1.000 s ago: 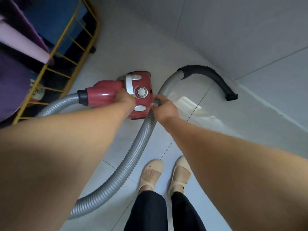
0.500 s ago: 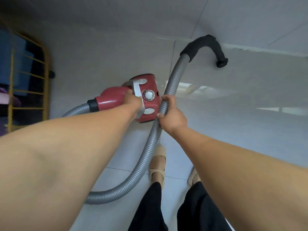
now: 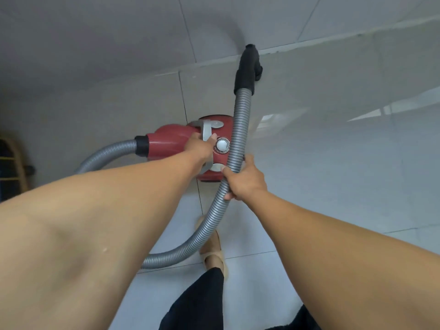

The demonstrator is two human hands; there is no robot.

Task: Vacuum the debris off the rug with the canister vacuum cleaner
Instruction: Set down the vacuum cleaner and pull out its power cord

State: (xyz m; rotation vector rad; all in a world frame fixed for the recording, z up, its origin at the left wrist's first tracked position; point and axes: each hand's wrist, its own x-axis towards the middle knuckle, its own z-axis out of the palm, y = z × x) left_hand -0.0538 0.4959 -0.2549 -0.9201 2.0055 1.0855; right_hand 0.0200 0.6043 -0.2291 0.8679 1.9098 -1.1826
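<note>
Straight ahead of you, between your forearms, the red canister vacuum cleaner (image 3: 167, 140) is positioned over the pale tiled floor (image 3: 333, 177), near the foot of the wall (image 3: 95, 44). From this angle it appears to be lifted, but contact with the tiles cannot be confirmed.

Your left hand (image 3: 198, 145) grips the grey carry handle (image 3: 206, 131) on top of the canister, fingers curled round it. A round white dial (image 3: 222, 145) lies just beside those fingers.

The grey ribbed hose (image 3: 239, 129) leaves the black collar (image 3: 142, 146) at the canister's front. It loops down behind your left forearm and reappears low in the view. From there it rises through your right hand (image 3: 244, 181). That hand is clamped on the hose, fingers wrapped round it, thumb on the far side. Above the hand, the hose crosses the canister's right edge. It ends in a black curved grip (image 3: 247, 67) close to the wall base.

Below the hose, one beige shoe (image 3: 215, 254) and a black trouser leg (image 3: 197, 303) are visible. At the left edge stands a wooden-coloured frame (image 3: 20, 160), well apart from the canister.
</note>
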